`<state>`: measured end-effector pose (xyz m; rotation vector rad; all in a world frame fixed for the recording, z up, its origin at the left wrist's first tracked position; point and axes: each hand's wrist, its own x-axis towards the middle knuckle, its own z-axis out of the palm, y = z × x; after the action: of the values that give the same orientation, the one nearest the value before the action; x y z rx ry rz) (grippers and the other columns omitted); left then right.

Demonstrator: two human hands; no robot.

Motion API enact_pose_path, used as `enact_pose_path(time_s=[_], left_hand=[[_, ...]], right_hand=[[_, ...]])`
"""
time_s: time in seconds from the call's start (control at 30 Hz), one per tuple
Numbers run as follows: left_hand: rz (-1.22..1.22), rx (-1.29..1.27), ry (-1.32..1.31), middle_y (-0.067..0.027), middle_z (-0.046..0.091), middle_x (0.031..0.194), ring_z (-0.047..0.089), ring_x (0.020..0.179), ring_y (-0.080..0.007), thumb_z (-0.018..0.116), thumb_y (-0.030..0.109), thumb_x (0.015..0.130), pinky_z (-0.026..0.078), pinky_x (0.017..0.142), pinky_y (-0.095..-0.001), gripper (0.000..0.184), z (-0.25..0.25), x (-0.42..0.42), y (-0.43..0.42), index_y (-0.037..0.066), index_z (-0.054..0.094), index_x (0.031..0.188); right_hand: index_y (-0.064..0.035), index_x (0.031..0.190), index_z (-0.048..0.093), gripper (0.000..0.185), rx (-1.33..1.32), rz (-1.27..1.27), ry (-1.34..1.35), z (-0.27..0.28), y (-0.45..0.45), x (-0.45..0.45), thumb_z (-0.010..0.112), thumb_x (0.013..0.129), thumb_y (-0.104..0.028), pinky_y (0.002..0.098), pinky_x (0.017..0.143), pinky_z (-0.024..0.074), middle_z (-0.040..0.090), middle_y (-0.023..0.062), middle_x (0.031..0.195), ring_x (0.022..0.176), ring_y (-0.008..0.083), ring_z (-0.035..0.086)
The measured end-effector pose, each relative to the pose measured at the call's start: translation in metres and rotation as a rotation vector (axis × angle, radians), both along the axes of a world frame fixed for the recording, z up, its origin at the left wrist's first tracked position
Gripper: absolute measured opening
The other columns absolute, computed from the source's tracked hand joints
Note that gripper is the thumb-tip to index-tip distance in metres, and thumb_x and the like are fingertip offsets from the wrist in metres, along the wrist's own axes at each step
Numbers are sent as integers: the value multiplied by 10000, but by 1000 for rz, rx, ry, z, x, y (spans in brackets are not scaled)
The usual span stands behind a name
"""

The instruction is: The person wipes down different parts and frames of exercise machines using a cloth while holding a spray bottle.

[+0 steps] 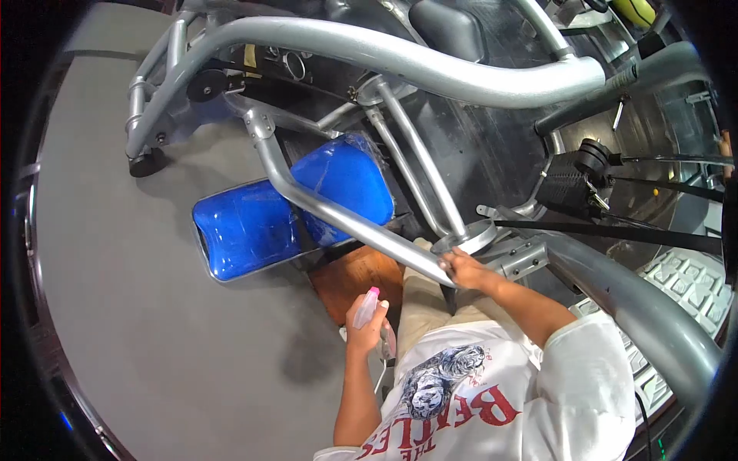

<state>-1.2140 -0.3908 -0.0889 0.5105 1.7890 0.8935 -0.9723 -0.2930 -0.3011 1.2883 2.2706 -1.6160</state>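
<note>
My left hand (367,326) is closed around a spray bottle (389,342) that has a pale, see-through spray head with a pink tip. Its body is partly hidden behind my fingers and wrist. At the lower end of a bent silver tube (346,219), my right hand (466,270) has its fingers curled against the metal. Whatever may be inside those fingers is hidden. A dark narrow piece (448,298) shows just below them. Close beside that hand is a round silver pulley-like disc (470,237).
Two blue, plastic-covered pads (250,230) lie left of the tube. A brown wooden-looking panel (357,280) sits beneath them. A thick curved silver frame (400,61) arches across the top. Black straps (615,236) and a weight stack (567,187) stand at right.
</note>
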Motion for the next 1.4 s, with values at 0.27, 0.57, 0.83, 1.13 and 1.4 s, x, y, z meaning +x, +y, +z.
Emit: enact_pose_path(time_s=[0.27, 0.57, 0.83, 1.13, 1.4], left_hand=[[-51, -63, 116, -46, 579, 748, 588, 535, -149, 712, 132, 869, 483, 497, -301, 192, 7, -53, -2, 15, 578, 942], [-56, -54, 69, -33, 577, 711, 576, 515, -129, 697, 142, 888, 464, 487, -288, 163, -11, -92, 33, 26, 583, 908], [-154, -152, 210, -32, 567, 692, 564, 503, -123, 704, 184, 883, 470, 450, -282, 208, -27, -120, 70, 19, 577, 873], [-70, -114, 164, -25, 541, 682, 552, 515, -121, 710, 163, 882, 500, 467, -292, 202, -20, -152, 35, 30, 560, 853], [26, -138, 92, -17, 564, 712, 564, 533, -113, 683, 101, 897, 468, 489, -284, 130, -27, -172, 12, 24, 588, 940]], right_hand=[[-20, 1289, 542, 379, 26, -325, 423, 41, 69, -242, 551, 968, -220, 460, 1039, 388, 532, 245, 1249, 1197, 418, 490], [-71, 1230, 606, 403, 95, -281, 101, 40, 12, -108, 644, 835, -142, 464, 1034, 417, 591, 234, 1167, 1167, 428, 531], [-47, 1201, 626, 364, -184, -338, -93, 47, 17, -44, 515, 1003, -331, 437, 980, 451, 603, 202, 1181, 1127, 389, 576], [-1, 1236, 600, 382, 100, -330, 313, 24, 106, -302, 523, 984, -278, 448, 1008, 435, 584, 233, 1200, 1150, 391, 560], [-46, 1103, 644, 407, 45, -290, 108, 29, 92, -274, 537, 969, -414, 467, 954, 461, 627, 202, 1102, 1067, 381, 597]])
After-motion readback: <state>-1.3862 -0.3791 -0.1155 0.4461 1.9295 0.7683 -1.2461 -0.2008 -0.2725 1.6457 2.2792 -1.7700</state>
